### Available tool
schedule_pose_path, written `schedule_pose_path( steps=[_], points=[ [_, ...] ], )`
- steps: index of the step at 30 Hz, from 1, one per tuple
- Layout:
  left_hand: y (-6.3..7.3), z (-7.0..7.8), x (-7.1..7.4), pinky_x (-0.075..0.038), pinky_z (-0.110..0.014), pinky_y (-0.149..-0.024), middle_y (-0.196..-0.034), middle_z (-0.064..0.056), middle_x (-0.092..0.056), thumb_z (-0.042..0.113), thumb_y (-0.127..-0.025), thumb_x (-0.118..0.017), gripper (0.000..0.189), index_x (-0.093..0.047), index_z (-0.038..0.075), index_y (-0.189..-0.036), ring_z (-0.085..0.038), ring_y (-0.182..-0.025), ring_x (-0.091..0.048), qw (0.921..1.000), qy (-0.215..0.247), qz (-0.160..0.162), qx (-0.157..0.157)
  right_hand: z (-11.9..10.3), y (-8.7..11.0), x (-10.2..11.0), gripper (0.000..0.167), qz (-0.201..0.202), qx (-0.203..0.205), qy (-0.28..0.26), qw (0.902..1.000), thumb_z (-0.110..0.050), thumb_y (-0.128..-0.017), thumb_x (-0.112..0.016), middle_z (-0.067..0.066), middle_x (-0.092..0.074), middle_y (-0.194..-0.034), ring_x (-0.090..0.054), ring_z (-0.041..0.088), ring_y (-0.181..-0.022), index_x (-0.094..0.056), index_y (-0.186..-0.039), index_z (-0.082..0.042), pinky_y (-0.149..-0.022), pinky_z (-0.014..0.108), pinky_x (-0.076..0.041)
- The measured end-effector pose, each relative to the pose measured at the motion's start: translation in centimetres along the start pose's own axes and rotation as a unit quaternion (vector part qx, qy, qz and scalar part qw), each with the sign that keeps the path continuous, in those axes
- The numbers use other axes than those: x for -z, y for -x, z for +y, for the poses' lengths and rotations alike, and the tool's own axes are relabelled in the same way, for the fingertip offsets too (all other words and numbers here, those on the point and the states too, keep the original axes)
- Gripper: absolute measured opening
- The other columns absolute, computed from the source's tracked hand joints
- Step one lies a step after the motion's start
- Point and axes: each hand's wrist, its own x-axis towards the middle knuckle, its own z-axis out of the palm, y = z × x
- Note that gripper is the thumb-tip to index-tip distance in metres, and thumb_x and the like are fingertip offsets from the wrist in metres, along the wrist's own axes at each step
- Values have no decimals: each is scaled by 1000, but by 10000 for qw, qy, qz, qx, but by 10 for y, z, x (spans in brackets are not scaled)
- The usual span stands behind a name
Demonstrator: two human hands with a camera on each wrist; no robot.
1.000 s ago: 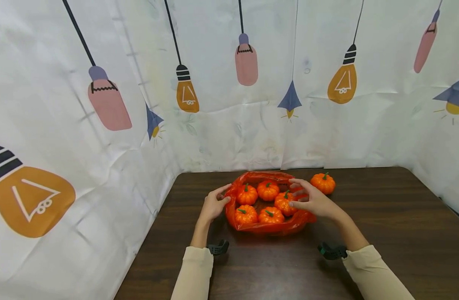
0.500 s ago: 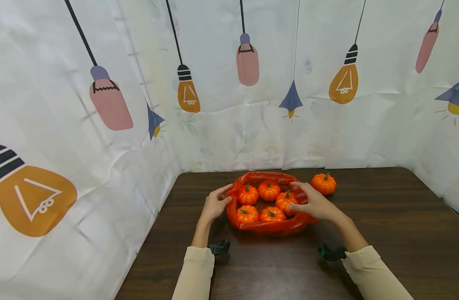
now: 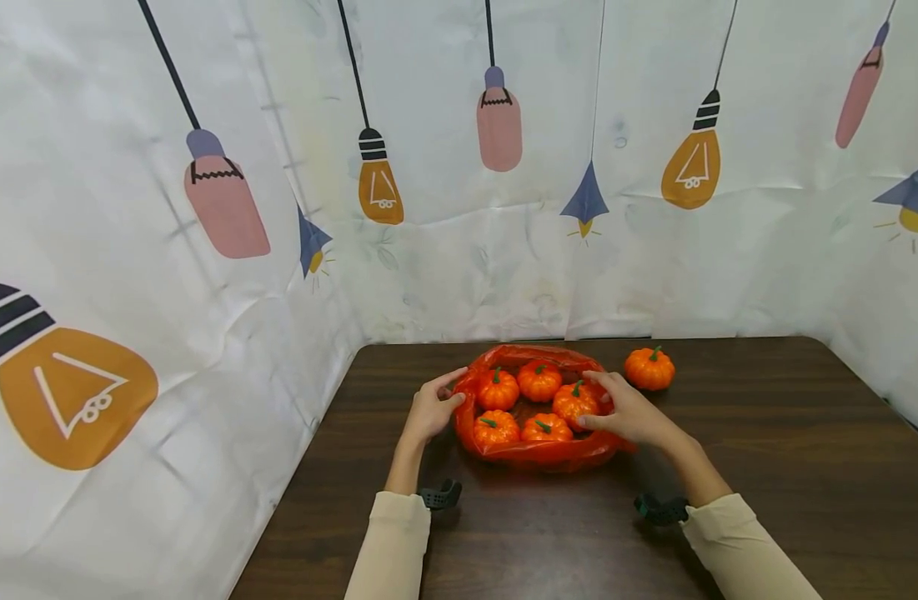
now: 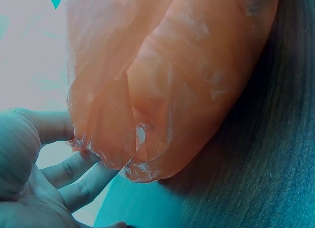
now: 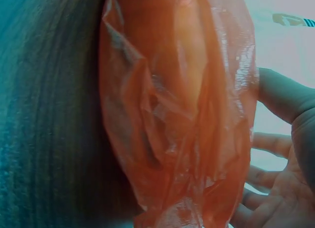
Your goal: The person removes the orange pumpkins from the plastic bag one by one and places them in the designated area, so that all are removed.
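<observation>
A thin red plastic bag [image 3: 514, 454] lies open on the dark wooden table [image 3: 549, 533], with several small orange toy pumpkins [image 3: 496, 428] inside. At the bag's left side, my left hand [image 3: 427, 410] holds the edge, its thumb lapping over the rim. In the left wrist view the left fingers [image 4: 81, 186] pass partly behind the film. On the opposite side my right hand [image 3: 634, 412] reaches over the rim. Its thumb and fingers curl round the rightmost pumpkin [image 3: 569, 405] in the bag. The bag's wall [image 5: 187, 119] hides the right fingertips in the right wrist view.
One more orange pumpkin [image 3: 649, 369] stands on the table beyond my right hand. A white curtain [image 3: 443, 275] printed with lamps hangs along the table's back and sides. Dark wrist cameras [image 3: 441, 495] sit on both wrists, just above the tabletop.
The right hand has come down slightly, closer around the rightmost pumpkin in the bag. My left hand stays at the bag's edge. The head view has shifted a little.
</observation>
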Motion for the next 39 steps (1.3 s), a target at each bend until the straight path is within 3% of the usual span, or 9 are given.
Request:
schedule_pose_path(
  steps=[6,24,31,36,39],
  points=[
    [0,1,-1,-42,-27,-56,-78,-6,-55,9,-97,-68,45,-67,28,-138,-16,-61,-45,10000,-6,12,-15,7,-3,-6,86,36,-88,89,9999,-42,-90,-78,27,-47,-139,-54,41,-122,-39,-154,-1,-106,64,-42],
    [-1,1,-3,-41,-27,-56,-79,-6,-58,9,-95,-70,45,-68,29,-136,-16,-61,-45,9999,-76,70,-10,20,-5,-13,87,36,-45,297,9995,-36,-88,-80,33,-47,-143,-52,48,-129,-38,-155,-1,-107,67,-40],
    [-1,1,-4,-40,-27,-57,-80,-7,-58,9,-95,-71,46,-68,29,-136,-16,-62,-45,9999,-79,68,-1,22,-6,-15,81,109,-27,356,9993,-29,-89,-80,32,-47,-138,-55,46,-122,-40,-154,-1,-104,66,-43],
    [-1,1,-4,-40,-27,-56,-78,-6,-56,9,-95,-70,45,-68,28,-136,-16,-61,-44,9999,-86,59,-1,22,-6,-15,81,161,-69,385,9991,-27,-89,-81,27,-48,-131,-57,35,-106,-41,-154,-2,-96,57,-48],
    [-1,2,-4,-39,-27,-56,-78,-6,-56,9,-95,-71,45,-68,28,-136,-16,-61,-44,9999,-108,60,-7,22,-6,-15,81,190,-123,373,9990,-27,-88,-81,25,-47,-128,-56,34,-105,-41,-154,-2,-96,56,-48]
  ],
)
